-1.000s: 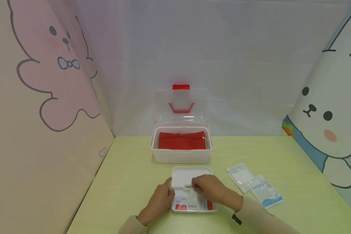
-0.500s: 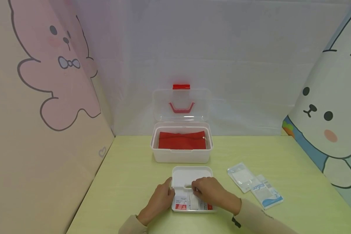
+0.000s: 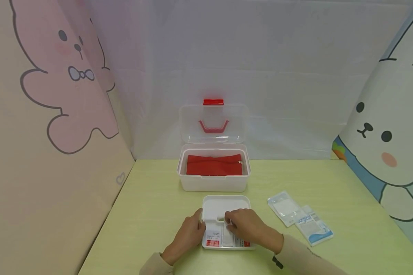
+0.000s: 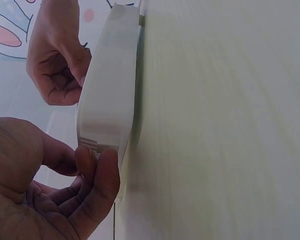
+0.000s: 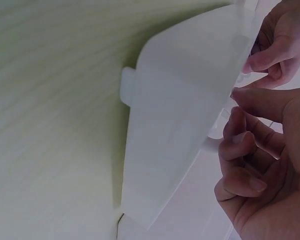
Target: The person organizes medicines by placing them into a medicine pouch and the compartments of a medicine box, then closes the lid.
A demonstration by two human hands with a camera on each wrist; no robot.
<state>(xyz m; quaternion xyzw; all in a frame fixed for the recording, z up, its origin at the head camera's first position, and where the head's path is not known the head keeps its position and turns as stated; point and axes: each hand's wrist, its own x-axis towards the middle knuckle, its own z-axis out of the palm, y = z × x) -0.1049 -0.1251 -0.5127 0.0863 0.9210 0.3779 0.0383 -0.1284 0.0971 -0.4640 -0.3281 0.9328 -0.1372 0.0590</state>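
Low in the centre of the frame, your left hand steadies the left wall of the white tray on the counter, fingers resting on its rim. Your right hand has curled fingers over the small packets in its near compartments; whether it pinches one I cannot tell. Two sachets lie at the right outside the tray, and the open box behind holds only a red pouch, so I judge the sorting partway.

Head high; wrists beside tray

Two hands, two sachets — one tray, one box.
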